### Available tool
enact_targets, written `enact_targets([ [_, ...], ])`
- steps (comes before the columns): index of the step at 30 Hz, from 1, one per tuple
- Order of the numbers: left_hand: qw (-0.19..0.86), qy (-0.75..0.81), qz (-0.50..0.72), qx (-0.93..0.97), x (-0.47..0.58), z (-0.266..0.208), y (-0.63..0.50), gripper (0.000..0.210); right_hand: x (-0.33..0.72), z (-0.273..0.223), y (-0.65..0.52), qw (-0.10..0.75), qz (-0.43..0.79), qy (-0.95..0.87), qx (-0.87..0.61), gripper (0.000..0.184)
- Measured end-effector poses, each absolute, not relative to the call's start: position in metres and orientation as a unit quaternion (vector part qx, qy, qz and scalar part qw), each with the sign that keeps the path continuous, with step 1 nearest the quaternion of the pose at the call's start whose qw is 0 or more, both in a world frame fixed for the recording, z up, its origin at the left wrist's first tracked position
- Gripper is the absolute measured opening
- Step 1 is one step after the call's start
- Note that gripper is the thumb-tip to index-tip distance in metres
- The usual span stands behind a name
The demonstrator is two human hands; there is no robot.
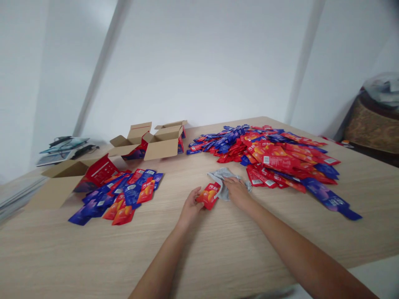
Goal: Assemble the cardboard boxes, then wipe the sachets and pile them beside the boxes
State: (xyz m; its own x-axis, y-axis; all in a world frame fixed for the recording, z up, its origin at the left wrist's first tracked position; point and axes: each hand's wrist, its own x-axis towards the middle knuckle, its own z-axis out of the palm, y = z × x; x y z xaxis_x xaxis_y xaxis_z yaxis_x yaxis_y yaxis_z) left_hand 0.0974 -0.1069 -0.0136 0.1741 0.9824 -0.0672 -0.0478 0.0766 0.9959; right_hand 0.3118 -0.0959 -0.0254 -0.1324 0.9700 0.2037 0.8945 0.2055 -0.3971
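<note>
A red pouch (pixel 208 196) with orange fruit printed on it lies near the middle of the wooden table (pixel 199 249). Its left edge is pinched between the thumb and fingers of my left hand (pixel 190 204). Over the pouch's upper right part lies a crumpled grey cloth (pixel 222 174). My right hand (pixel 236 190) rests on that cloth with its fingers stretched out flat, pressing it down. The cloth hides part of the pouch.
A large heap of red and blue pouches (pixel 268 151) spreads over the right back. Left of me lies a smaller pile of pouches (pixel 121 193), beside an opened carton (pixel 62 182). More open cartons (pixel 165 143) stand behind it. Masks (pixel 64 145) lie at the far left.
</note>
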Motion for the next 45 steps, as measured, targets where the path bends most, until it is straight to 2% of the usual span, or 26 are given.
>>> enact_targets([
  [2, 0.496, 0.441, 0.446, 0.6, 0.095, -0.015, -0.108, 0.061, 0.315, -0.027, -0.096, 0.227, 0.082, -0.732, -0.637, 0.058],
  [5, 0.359, 0.427, 0.406, 0.724, 0.098, -0.019, -0.11, 0.06, 0.311, -0.029, -0.095, 0.254, 0.087, -0.721, -0.638, 0.056],
  [9, 0.253, 0.43, 0.339, 0.798, 0.107, -0.022, -0.114, 0.039, 0.305, -0.032, -0.089, 0.329, 0.113, -0.723, -0.596, 0.053],
  [11, 0.253, 0.427, 0.341, 0.799, 0.112, -0.02, -0.117, 0.035, 0.306, -0.035, -0.085, 0.381, 0.133, -0.706, -0.581, 0.051],
  [15, 0.334, 0.404, 0.398, 0.753, 0.121, -0.017, -0.125, 0.06, 0.306, -0.04, -0.083, 0.497, 0.181, -0.615, -0.585, 0.047],
  [18, 0.366, 0.395, 0.412, 0.735, 0.125, -0.02, -0.125, 0.067, 0.293, -0.04, -0.09, 0.524, 0.25, -0.586, -0.564, 0.042],
  [21, 0.331, 0.411, 0.4, 0.75, 0.125, -0.024, -0.12, 0.056, 0.273, -0.037, -0.099, 0.528, 0.362, -0.59, -0.492, 0.037],
  [25, 0.321, 0.449, 0.412, 0.725, 0.123, -0.022, -0.114, 0.043, 0.272, -0.032, -0.099, 0.574, 0.483, -0.5, -0.432, 0.034],
  [27, 0.343, 0.459, 0.435, 0.694, 0.121, -0.018, -0.113, 0.039, 0.28, -0.027, -0.098, 0.618, 0.467, -0.455, -0.439, 0.034],
  [29, 0.393, 0.466, 0.462, 0.644, 0.121, -0.014, -0.111, 0.031, 0.286, -0.023, -0.102, 0.649, 0.401, -0.451, -0.464, 0.034],
  [32, 0.554, 0.465, 0.477, 0.5, 0.121, -0.015, -0.11, 0.029, 0.279, -0.015, -0.119, 0.606, 0.286, -0.58, -0.463, 0.039],
  [35, 0.685, 0.436, 0.462, 0.357, 0.122, -0.025, -0.11, 0.025, 0.258, -0.01, -0.136, 0.431, 0.193, -0.775, -0.421, 0.045],
  [38, 0.699, 0.422, 0.476, 0.327, 0.124, -0.029, -0.111, 0.02, 0.25, -0.012, -0.135, 0.286, 0.152, -0.828, -0.457, 0.043],
  [43, 0.736, 0.387, 0.414, 0.37, 0.12, -0.015, -0.12, 0.027, 0.291, -0.024, -0.102, 0.242, 0.116, -0.763, -0.588, 0.041],
  [45, 0.751, 0.368, 0.411, 0.363, 0.115, -0.007, -0.124, 0.03, 0.312, -0.027, -0.091, 0.3, 0.132, -0.723, -0.608, 0.041],
])
